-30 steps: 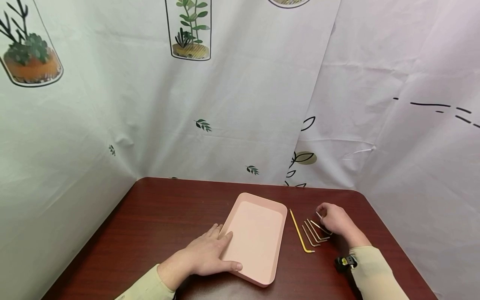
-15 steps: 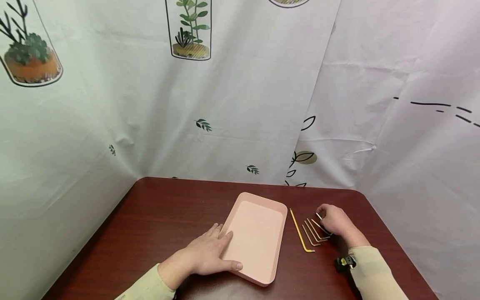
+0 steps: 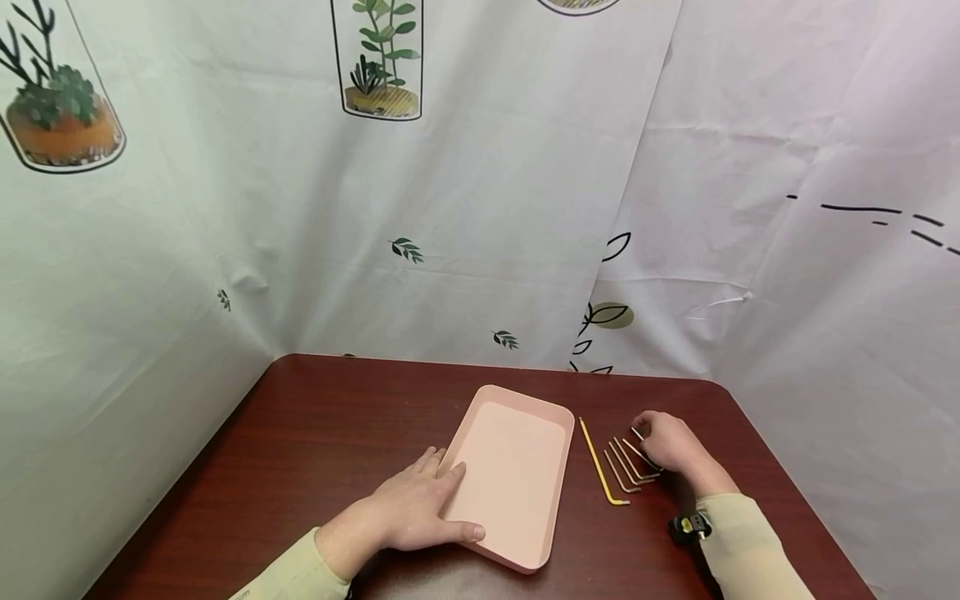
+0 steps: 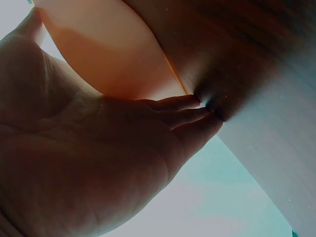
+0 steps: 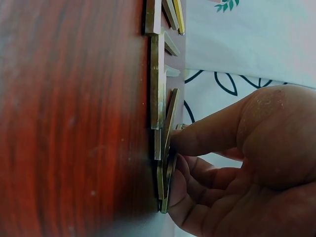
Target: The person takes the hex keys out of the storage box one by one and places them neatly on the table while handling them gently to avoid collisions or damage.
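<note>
My left hand (image 3: 411, 508) lies over the left rim of a pink tray (image 3: 513, 475), thumb across its near end and fingers along its outer side. In the left wrist view the fingertips reach down beside the tray wall. On the right, my right hand (image 3: 671, 442) pinches a brass-coloured hex key (image 3: 637, 432) between thumb and fingers, low at the table. Just left of that hand, several similar hex keys (image 3: 621, 469) lie fanned side by side. A longer yellow hex key (image 3: 597, 464) lies between them and the tray. The held key's far part is hidden by my hand.
The dark red wooden table (image 3: 337, 417) has a white patterned cloth (image 3: 480, 208) hanging along its back and sides. A small black device (image 3: 690, 527) is strapped to my right wrist.
My right hand has shifted very slightly toward me, still pinching the hex key. The left hand, tray and remaining keys stay where they were.
</note>
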Demonstrator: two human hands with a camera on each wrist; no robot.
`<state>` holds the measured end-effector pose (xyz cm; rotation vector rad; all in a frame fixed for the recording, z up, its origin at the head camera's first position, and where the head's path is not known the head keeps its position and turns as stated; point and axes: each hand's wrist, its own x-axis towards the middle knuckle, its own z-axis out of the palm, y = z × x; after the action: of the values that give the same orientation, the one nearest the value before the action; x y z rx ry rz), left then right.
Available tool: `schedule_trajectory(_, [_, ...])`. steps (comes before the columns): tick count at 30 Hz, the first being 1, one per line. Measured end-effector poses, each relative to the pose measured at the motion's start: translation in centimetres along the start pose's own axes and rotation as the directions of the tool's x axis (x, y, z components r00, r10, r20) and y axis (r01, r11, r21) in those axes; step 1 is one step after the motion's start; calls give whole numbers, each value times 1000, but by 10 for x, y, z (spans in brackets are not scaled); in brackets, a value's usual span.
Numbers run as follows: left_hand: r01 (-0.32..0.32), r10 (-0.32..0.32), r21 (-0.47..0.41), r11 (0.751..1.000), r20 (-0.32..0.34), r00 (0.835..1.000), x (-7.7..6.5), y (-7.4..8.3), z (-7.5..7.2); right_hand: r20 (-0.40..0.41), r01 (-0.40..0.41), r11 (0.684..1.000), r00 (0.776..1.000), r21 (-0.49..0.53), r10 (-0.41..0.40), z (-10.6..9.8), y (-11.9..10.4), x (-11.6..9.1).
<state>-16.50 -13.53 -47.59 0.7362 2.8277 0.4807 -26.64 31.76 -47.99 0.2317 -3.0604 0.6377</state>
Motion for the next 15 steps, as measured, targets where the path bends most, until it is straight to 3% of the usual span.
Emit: schedule_trajectory(15, [-5, 5, -5, 1000, -8, 1000, -2, 3, -1, -3, -15, 1000, 1000, 9, 15, 1, 1, -2])
